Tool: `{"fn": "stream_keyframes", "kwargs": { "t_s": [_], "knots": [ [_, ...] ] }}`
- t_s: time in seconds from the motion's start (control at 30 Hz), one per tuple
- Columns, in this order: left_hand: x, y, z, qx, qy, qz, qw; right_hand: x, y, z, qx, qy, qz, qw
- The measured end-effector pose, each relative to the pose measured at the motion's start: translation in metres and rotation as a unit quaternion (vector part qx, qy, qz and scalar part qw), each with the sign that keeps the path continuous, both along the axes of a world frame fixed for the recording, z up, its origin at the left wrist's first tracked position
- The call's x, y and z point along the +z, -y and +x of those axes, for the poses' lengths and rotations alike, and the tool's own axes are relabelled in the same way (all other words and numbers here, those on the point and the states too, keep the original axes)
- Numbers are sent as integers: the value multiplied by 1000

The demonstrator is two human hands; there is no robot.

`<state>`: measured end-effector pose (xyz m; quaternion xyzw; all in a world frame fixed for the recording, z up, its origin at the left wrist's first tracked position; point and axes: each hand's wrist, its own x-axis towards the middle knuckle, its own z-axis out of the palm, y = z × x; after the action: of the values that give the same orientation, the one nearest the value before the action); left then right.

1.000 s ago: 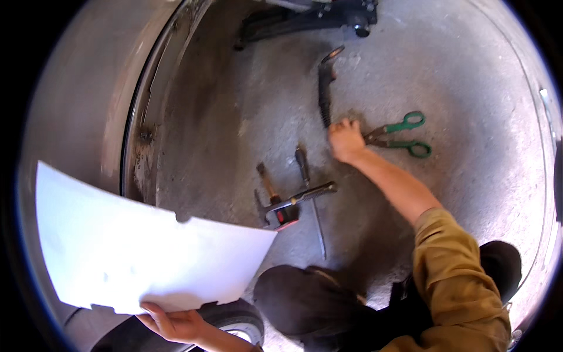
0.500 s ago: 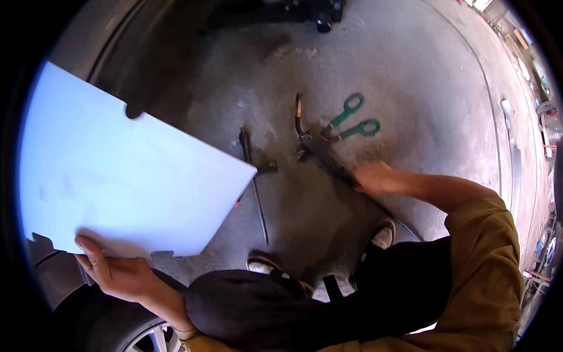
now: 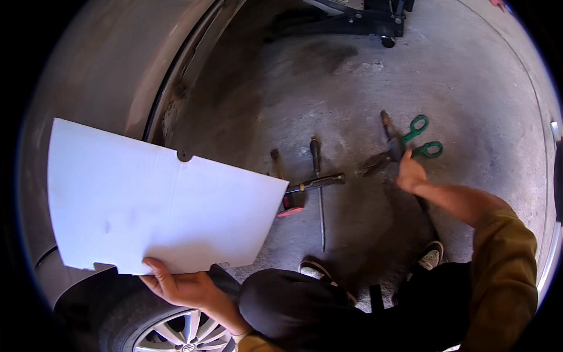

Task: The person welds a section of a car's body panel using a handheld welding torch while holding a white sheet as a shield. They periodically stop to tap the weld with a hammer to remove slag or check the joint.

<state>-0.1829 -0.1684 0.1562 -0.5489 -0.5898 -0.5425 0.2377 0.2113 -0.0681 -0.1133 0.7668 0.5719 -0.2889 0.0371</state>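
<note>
On the dark-stained concrete floor, in the head view, green-handled tin snips are partly hidden by a black welding torch, gripped in the curled right hand. Before a car body, a notched white panel is pinched at its edge by the left hand, above a wheel. Beyond, a floor jack is seen.

The right hand partly hides the corded tool, the white sheet the hammer
</note>
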Motion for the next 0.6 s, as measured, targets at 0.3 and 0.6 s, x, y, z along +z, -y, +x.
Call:
{"fn": "stream_keyframes", "kwargs": {
  "t_s": [0.3,0.6],
  "knots": [
    [-19,-28,26,-121,345,-11,931,177,-132,-62,-136,-542,205,804],
    [64,-10,-23,-143,232,-108,956,168,-25,-166,-5,-728,139,672]
  ]
}}
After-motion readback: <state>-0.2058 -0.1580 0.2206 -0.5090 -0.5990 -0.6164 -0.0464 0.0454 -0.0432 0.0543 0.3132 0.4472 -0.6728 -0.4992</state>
